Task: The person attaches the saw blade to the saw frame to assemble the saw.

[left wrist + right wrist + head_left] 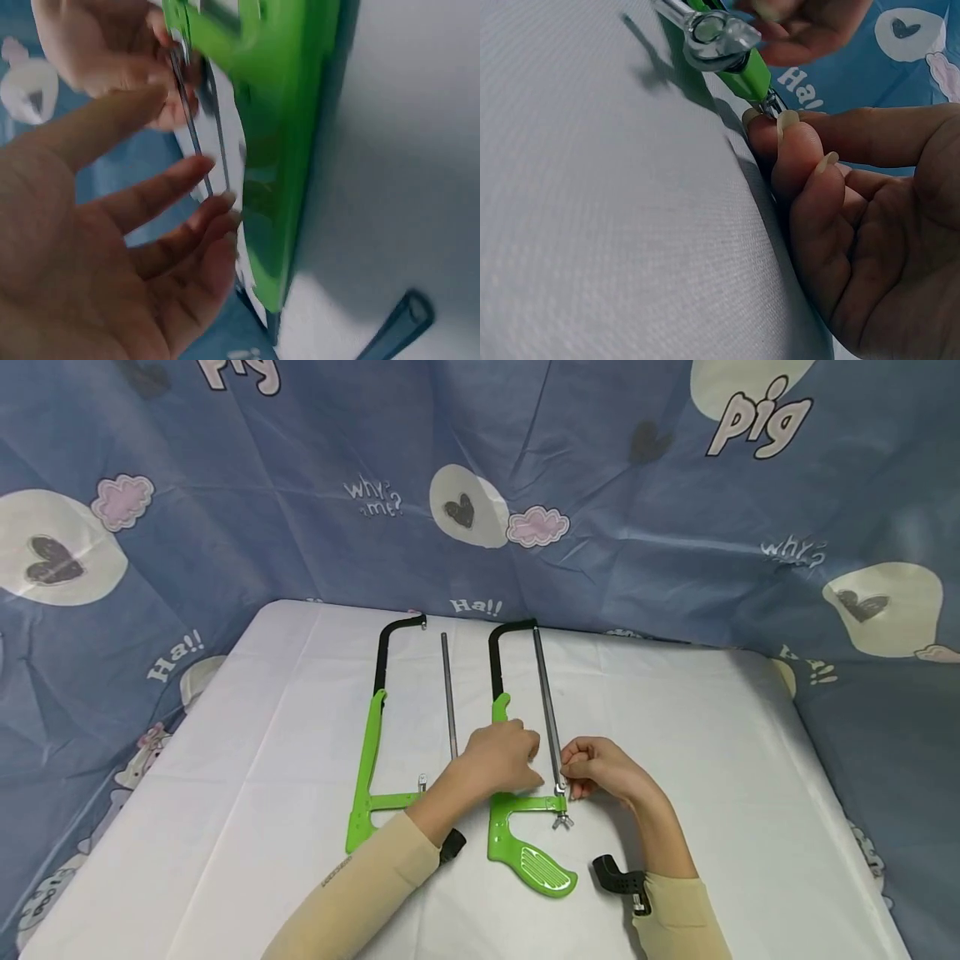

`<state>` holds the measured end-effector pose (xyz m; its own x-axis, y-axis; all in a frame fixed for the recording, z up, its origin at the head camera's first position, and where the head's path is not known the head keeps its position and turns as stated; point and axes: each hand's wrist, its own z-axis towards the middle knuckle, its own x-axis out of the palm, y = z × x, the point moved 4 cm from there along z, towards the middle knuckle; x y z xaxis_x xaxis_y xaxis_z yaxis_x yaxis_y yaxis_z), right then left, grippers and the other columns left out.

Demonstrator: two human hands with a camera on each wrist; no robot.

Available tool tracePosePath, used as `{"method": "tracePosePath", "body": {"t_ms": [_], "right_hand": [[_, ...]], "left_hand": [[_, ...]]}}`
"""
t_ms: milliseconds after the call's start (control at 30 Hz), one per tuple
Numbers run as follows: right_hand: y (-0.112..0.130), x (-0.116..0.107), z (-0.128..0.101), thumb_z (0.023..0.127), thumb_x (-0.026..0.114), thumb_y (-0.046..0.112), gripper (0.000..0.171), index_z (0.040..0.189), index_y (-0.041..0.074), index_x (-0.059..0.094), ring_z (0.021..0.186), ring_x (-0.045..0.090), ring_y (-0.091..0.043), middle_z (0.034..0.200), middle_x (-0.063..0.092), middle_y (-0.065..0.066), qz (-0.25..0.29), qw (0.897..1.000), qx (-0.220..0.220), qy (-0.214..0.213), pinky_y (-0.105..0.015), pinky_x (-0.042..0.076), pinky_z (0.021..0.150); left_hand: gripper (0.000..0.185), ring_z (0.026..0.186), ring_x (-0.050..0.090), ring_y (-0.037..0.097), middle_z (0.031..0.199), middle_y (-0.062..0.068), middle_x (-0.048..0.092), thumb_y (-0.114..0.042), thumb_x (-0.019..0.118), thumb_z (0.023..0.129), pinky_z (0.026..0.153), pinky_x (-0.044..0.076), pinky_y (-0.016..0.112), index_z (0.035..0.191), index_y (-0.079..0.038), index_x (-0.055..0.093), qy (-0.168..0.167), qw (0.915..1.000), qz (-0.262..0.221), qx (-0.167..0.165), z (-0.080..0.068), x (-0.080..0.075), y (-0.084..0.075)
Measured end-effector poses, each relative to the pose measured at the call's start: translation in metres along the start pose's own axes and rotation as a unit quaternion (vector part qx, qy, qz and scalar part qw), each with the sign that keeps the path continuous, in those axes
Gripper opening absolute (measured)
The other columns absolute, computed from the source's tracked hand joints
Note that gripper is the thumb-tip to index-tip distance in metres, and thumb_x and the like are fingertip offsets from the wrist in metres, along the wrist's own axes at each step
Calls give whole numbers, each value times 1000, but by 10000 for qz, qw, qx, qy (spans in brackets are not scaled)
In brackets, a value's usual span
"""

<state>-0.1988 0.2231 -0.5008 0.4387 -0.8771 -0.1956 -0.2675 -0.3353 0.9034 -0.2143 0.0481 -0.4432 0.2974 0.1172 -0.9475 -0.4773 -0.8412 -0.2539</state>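
A green and black hacksaw [517, 852] lies on the white table [712, 735], its blade [545, 693] running along its right side. My left hand [504, 758] rests on the green frame [292, 150] with its fingers [180, 180] straight, beside the blade [189, 131]. My right hand [596, 768] pinches the near end of the blade with curled fingertips [787, 127], just above the wing nut [561, 821]. Up close, the wing nut [712, 34] and the green frame end [751, 71] sit right by those fingertips.
A second green hacksaw frame [369, 752] lies to the left with a loose blade [448, 693] beside it. A blue printed curtain [225, 527] hangs around the table's back and sides. White cloth lies bare on the right.
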Motion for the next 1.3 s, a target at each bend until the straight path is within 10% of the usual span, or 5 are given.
{"method": "tracePosePath", "body": {"t_ms": [167, 1300], "right_hand": [[1, -1, 0, 89, 62, 3, 21, 104, -9, 54, 53, 59, -12, 68, 61, -3, -9, 10000, -26, 25, -25, 51, 54], [2, 3, 0, 92, 61, 5, 21, 106, -10, 54, 54, 59, -12, 68, 61, -2, -48, 9999, -68, 86, -27, 51, 54]], "left_hand": [[40, 77, 56, 13, 87, -5, 60, -53, 83, 71, 60, 47, 34, 90, -21, 67, 398, 9984, 232, 338, -12, 13, -16], [44, 51, 42, 7, 50, -11, 42, -43, 83, 74, 43, 35, 23, 54, -22, 50, -278, 9977, -328, 524, -21, 33, -9]]}}
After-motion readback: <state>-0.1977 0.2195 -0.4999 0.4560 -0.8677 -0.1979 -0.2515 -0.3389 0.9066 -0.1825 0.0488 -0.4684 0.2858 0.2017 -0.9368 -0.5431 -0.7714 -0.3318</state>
